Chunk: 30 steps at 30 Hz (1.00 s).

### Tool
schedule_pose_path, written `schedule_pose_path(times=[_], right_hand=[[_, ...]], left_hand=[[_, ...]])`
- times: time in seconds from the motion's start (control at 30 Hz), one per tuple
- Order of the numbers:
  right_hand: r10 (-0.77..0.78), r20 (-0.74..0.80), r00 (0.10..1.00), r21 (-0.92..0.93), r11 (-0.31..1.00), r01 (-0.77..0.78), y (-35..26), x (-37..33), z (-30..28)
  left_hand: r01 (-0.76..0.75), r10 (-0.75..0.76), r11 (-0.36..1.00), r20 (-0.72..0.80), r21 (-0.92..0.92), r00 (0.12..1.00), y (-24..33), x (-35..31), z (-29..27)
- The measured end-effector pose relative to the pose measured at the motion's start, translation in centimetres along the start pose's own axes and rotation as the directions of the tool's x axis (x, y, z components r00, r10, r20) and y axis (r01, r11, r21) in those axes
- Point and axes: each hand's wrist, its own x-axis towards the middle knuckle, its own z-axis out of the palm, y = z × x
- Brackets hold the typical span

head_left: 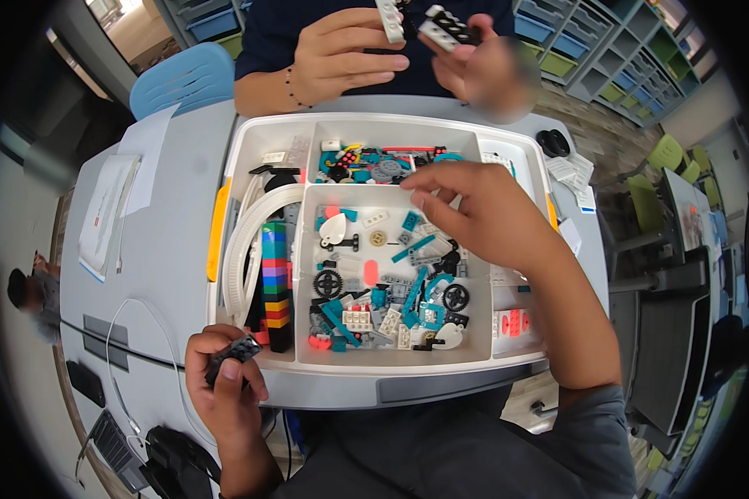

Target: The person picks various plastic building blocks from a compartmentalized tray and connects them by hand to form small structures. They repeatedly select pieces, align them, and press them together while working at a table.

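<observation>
My left hand [226, 391] is at the tray's near left corner, closed round a small black building piece [236, 353] with studs or holes along it. My right hand [474, 208] hovers over the right side of the white sorting tray [374, 367], fingers stretched and apart, with nothing visible in them. Below and beside it, the big middle compartment holds loose teal, white, grey and black building pieces. Among them are a black gear wheel [327, 284], a white rounded panel [333, 229] and a coral oval piece [370, 272].
Across the table, a person's hands [341, 62] hold white-and-black brick pieces [449, 29]. A multicoloured brick stack [275, 283] and curved white strips [241, 249] fill the tray's left side. A white cable [125, 366] and papers [112, 212] lie on the table at left.
</observation>
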Motion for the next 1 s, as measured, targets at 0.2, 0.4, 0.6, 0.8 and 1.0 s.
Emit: schedule_pose_path(times=[0.2, 0.4, 0.6, 0.8, 1.0], right_hand=[[-0.041, -0.086, 0.995, -0.169, 0.985, 0.026, 1.3, -0.2, 0.0], [-0.040, -0.063, 0.997, -0.198, 0.980, 0.027, 1.4, -0.3, 0.3], [-0.043, -0.047, 0.998, -0.155, 0.987, 0.036, 1.4, -0.4, 0.7], [-0.067, 0.014, 0.998, -0.178, 0.982, 0.068, 1.5, -0.4, 1.2], [-0.107, 0.032, 0.994, -0.181, 0.977, 0.111, 1.5, -0.4, 1.4]], left_hand=[[-0.011, 0.011, 1.000, 0.011, -0.011, 1.000, -0.4, 0.5, -0.6], [0.016, -0.015, 0.995, 0.010, -0.098, 1.000, -0.3, 0.5, -0.5], [-0.014, 0.015, 0.996, 0.008, -0.085, 1.000, -0.8, 0.5, -0.6], [-0.019, 0.019, 0.997, -0.010, -0.073, 1.000, -0.9, 0.3, -0.7], [-0.014, 0.014, 0.996, 0.003, -0.090, 1.000, -0.9, 0.2, -0.6]])
